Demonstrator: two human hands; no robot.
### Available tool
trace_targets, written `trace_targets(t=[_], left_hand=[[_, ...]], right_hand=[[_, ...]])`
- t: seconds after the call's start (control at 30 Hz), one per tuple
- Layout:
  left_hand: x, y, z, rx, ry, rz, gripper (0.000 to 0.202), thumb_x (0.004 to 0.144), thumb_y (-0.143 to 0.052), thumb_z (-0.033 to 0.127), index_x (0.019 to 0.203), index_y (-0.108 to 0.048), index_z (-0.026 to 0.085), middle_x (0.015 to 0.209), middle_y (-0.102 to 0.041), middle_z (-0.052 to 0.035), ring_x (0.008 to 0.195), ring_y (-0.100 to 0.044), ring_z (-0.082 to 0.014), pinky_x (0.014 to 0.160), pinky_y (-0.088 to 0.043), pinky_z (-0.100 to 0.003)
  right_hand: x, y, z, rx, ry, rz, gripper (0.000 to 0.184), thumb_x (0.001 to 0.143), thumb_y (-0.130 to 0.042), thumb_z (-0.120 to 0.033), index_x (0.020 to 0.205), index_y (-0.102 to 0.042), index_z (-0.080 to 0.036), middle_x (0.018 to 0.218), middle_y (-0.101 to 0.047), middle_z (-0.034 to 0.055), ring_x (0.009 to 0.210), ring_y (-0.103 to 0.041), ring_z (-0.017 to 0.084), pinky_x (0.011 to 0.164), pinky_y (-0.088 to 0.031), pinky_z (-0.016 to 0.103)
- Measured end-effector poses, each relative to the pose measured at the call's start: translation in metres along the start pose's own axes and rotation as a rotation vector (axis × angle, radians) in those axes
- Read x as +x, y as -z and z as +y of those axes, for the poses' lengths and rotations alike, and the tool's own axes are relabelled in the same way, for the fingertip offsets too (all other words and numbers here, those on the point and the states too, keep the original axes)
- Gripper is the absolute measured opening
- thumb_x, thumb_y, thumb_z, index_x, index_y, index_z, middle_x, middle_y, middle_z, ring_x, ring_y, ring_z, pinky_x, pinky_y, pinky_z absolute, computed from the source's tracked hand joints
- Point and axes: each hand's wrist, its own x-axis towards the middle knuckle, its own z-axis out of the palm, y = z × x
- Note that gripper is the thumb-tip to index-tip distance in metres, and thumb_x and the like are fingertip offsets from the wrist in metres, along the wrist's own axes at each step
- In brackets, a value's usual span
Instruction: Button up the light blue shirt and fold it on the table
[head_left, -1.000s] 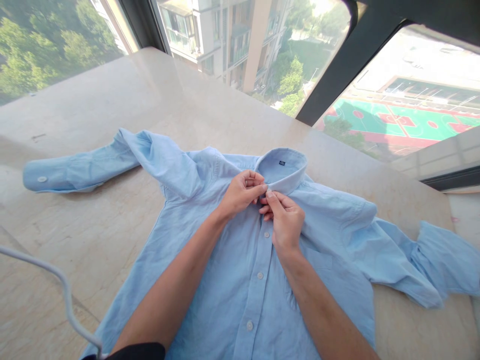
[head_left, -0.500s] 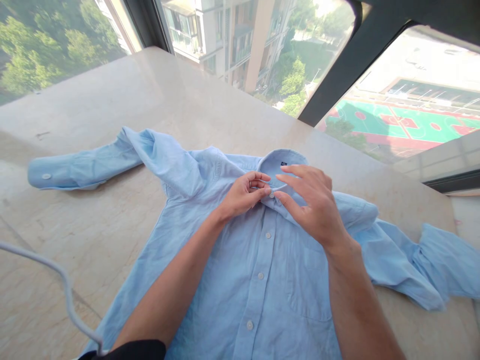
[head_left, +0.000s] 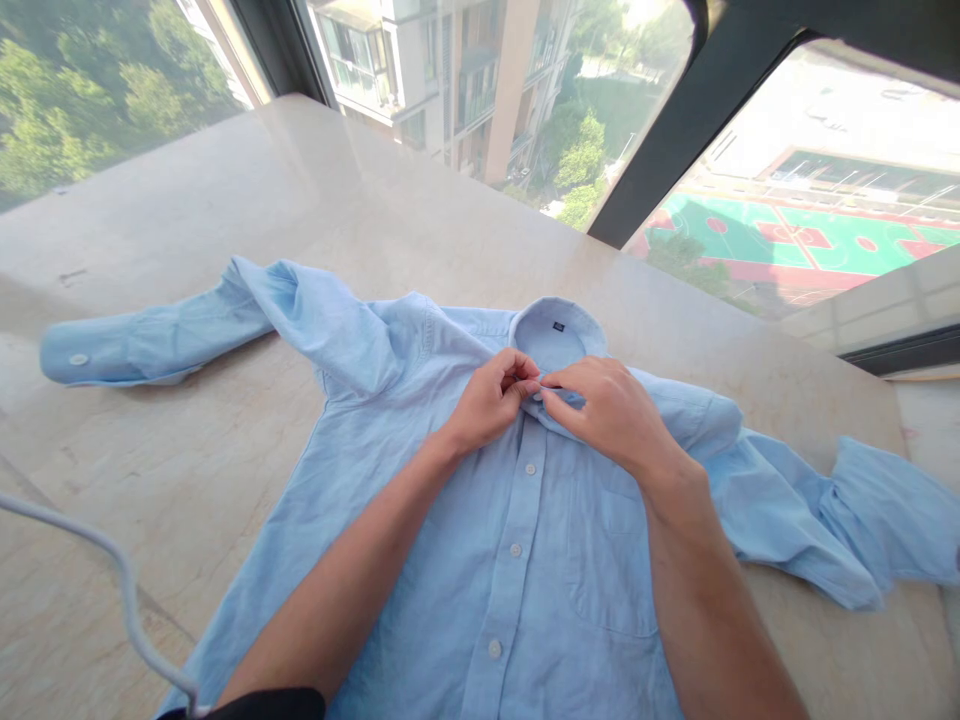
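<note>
A light blue button-up shirt (head_left: 465,560) lies front up on a beige marble surface (head_left: 225,200), sleeves spread left and right. Its collar (head_left: 556,335) points away from me. My left hand (head_left: 487,400) pinches the left side of the collar front, fingers curled closed. My right hand (head_left: 607,410) meets it from the right and pinches the other collar edge at the top button. Both hands touch each other over the neck opening. Three placket buttons show below them.
A white wire hanger (head_left: 112,580) lies at the lower left edge. The left sleeve cuff (head_left: 75,355) stretches far left, the right sleeve (head_left: 862,520) bunches at the right. Large windows (head_left: 480,90) with dark frames border the far side of the surface.
My right hand, spread above the collar half a second ago, has closed down onto the collar front beside my left hand. The left hand has stayed at the collar.
</note>
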Motion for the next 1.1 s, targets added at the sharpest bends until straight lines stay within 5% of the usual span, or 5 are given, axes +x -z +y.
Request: trace_targets(t=[0.33, 0.57, 0.7, 0.83, 1.1], left_hand=[[-0.003, 0.001, -0.001, 0.283, -0.184, 0.055, 0.007, 0.087, -0.064, 0.02, 0.093, -0.062, 0.019, 0.087, -0.066, -0.0012, 0.073, -0.057, -0.0124, 0.07, -0.048, -0.026], [-0.006, 0.008, -0.003, 0.479, -0.381, -0.029, 0.019, 0.086, -0.065, 0.016, 0.105, -0.063, 0.021, 0.119, -0.063, -0.0095, 0.113, -0.059, -0.021, 0.097, -0.049, -0.037], [-0.008, 0.006, -0.005, 0.651, -0.448, 0.104, 0.005, 0.089, -0.065, 0.024, 0.088, -0.063, 0.019, 0.103, -0.06, -0.0065, 0.091, -0.06, -0.0157, 0.078, -0.051, -0.028], [-0.012, 0.001, -0.002, 0.826, -0.56, 0.204, 0.029, 0.094, -0.06, 0.033, 0.069, -0.057, 0.018, 0.078, -0.056, -0.0014, 0.067, -0.051, -0.0112, 0.061, -0.041, -0.023], [-0.017, -0.006, 0.004, 0.823, -0.629, 0.232, 0.016, 0.094, -0.061, 0.028, 0.083, -0.07, 0.019, 0.076, -0.07, -0.0013, 0.067, -0.063, -0.0098, 0.061, -0.045, -0.022]], right_hand=[[0.0, 0.003, 0.005, 0.047, -0.061, -0.043, 0.016, 0.083, -0.061, -0.017, 0.082, -0.076, -0.022, 0.082, -0.075, 0.0036, 0.082, -0.066, 0.023, 0.078, -0.044, 0.034], [-0.003, 0.006, 0.01, 0.117, -0.099, -0.031, 0.015, 0.085, -0.06, -0.022, 0.084, -0.075, -0.023, 0.086, -0.075, 0.003, 0.081, -0.065, 0.022, 0.076, -0.044, 0.033], [-0.003, 0.009, 0.008, 0.135, -0.117, -0.043, 0.016, 0.087, -0.057, -0.023, 0.082, -0.073, -0.022, 0.081, -0.073, 0.0024, 0.079, -0.063, 0.021, 0.074, -0.044, 0.033], [-0.003, 0.015, 0.007, 0.212, -0.158, -0.039, 0.019, 0.088, -0.057, -0.027, 0.079, -0.072, -0.022, 0.08, -0.073, 0.0019, 0.076, -0.063, 0.02, 0.069, -0.043, 0.03], [-0.006, 0.021, 0.009, 0.389, -0.225, -0.053, 0.02, 0.088, -0.059, -0.033, 0.08, -0.072, -0.02, 0.081, -0.073, 0.0017, 0.079, -0.065, 0.02, 0.064, -0.044, 0.027]])
